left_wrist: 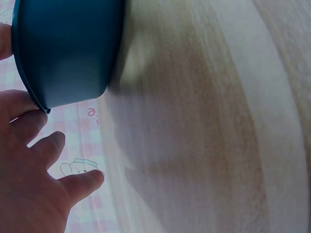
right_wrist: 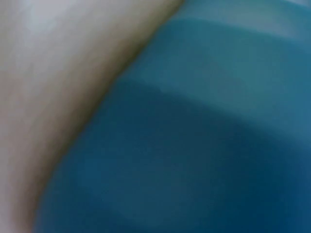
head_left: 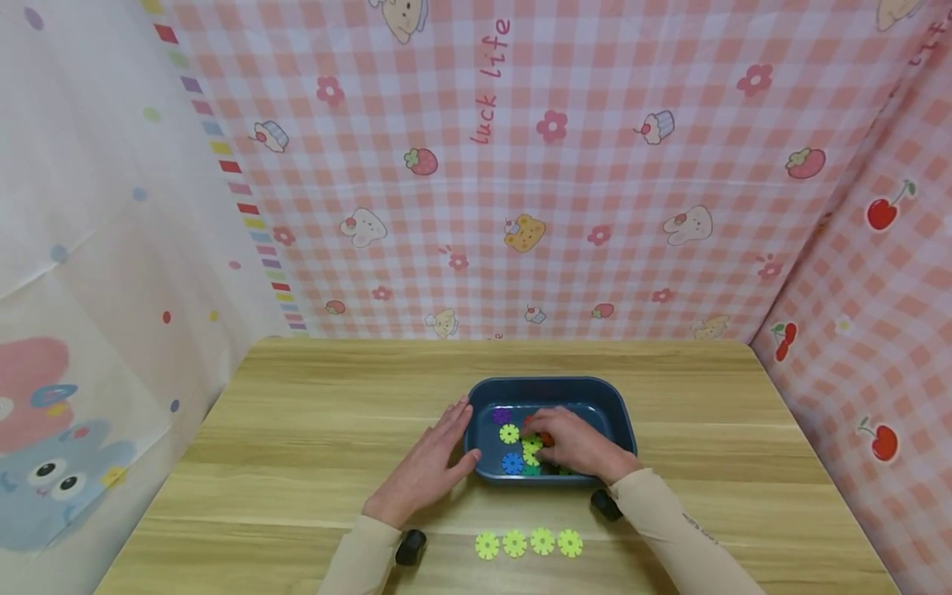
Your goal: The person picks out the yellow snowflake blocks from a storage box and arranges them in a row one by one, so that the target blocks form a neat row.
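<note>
My left arm point(head_left: 363, 555) slants up from the bottom edge, left of centre, to my left hand point(head_left: 426, 469), whose fingers stretch toward the upper right, thumb held apart from them. My right arm point(head_left: 680, 529) rises leftward from the lower right; my right hand point(head_left: 580, 445), right of the frame's centre, bends its fingers downward, the fingertips hard to make out.

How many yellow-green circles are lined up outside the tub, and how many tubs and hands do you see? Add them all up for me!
Lined-up yellow-green circles: 4
Tub: 1
Hands: 2 (left hand, right hand)
Total: 7
</note>
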Tool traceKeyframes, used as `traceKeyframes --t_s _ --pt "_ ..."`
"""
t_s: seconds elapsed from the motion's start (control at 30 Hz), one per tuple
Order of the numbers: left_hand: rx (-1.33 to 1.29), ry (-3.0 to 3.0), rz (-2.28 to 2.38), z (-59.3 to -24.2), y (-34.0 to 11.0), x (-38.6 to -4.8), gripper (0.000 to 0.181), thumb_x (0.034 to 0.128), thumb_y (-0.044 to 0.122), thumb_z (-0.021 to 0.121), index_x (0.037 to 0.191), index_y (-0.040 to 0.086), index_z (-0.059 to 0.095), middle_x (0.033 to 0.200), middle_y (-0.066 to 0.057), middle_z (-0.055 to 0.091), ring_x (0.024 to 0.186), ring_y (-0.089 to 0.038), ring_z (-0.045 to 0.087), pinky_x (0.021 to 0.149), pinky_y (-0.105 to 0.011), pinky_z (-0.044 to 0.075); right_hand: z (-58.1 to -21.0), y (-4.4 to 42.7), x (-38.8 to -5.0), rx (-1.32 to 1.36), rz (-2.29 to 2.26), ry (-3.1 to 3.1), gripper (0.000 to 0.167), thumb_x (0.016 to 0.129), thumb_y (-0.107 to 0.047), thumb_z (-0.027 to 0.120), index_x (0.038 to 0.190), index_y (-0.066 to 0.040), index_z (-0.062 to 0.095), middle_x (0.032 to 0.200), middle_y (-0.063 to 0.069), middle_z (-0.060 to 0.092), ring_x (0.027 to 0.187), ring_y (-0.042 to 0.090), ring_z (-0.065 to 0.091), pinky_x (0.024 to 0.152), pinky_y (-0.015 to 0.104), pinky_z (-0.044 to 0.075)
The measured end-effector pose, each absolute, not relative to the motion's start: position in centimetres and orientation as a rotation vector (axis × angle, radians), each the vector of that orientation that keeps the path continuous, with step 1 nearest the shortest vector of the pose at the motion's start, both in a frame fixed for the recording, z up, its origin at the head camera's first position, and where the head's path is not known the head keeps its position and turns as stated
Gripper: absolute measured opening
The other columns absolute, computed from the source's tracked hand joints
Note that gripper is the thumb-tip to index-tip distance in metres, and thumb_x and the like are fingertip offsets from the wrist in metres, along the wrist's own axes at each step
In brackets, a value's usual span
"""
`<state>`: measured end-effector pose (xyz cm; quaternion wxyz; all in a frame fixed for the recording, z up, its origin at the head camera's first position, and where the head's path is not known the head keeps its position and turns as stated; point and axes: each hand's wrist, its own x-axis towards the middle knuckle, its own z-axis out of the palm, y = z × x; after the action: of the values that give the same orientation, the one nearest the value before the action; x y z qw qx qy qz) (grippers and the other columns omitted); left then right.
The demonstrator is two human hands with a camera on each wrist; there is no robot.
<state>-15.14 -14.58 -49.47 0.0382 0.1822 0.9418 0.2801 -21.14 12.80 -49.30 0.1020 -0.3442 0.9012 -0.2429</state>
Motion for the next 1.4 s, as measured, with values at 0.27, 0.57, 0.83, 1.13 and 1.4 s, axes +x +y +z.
traceKeyframes --t_s 0.27,0.57,0.83,1.13,1.4 --pt "0.558 2.892 0.854 -49.6 -14.6 -15.2 0.071 0.1067 0.043 0.054 0.164 0.009 0.029 0.173 0.0 0.016 0.158 -0.024 0.017 0.124 -0.057 0.024 -49.3 12.6 -21.1 -0.971 -0.729 2.655 0.027 0.091 -0.005 0.077 0.118 -0.005 0.076 0.118 0.008 0.065 0.108 0.028 0.058 0.097 0.05 0.052" --pt "0.576 2.895 0.858 -49.5 -14.6 -15.2 0.071 0.1067 0.042 0.054 0.164 0.007 0.029 0.173 -0.003 0.017 0.158 -0.027 0.018 0.123 -0.059 0.025 -48.7 13.0 -20.8 -0.846 -0.786 2.713 0.026 0.09 -0.014 0.081 0.116 -0.011 0.077 0.109 -0.002 0.059 0.094 0.015 0.05 0.083 0.036 0.051" --pt "0.555 2.885 0.872 -49.4 -14.5 -15.1 0.071 0.1066 0.042 0.055 0.164 0.009 0.029 0.173 -0.002 0.017 0.158 -0.027 0.017 0.124 -0.058 0.023 -47.5 14.0 -19.9 -0.813 -0.859 2.741 0.026 0.093 -0.014 0.078 0.119 -0.014 0.075 0.112 -0.004 0.058 0.097 0.017 0.055 0.089 0.039 0.053" --pt "0.54 2.878 0.871 -49.6 -14.5 -15.1 0.071 0.1068 0.043 0.054 0.164 0.01 0.028 0.173 -0.001 0.016 0.158 -0.026 0.015 0.124 -0.057 0.022 -46.5 15.6 -17.9 -0.918 -0.911 2.805 0.031 0.092 -0.013 0.079 0.123 -0.011 0.073 0.12 -0.002 0.061 0.108 0.024 0.061 0.093 0.045 0.056" --pt "0.557 2.883 0.873 -49.6 -14.6 -15.2 0.071 0.1068 0.042 0.054 0.164 0.008 0.028 0.173 -0.003 0.016 0.158 -0.028 0.016 0.124 -0.058 0.023 -45.8 16.8 -16.0 -0.95 -0.885 2.863 0.031 0.091 -0.014 0.081 0.121 -0.011 0.074 0.119 -0.001 0.063 0.11 0.021 0.062 0.093 0.045 0.057"
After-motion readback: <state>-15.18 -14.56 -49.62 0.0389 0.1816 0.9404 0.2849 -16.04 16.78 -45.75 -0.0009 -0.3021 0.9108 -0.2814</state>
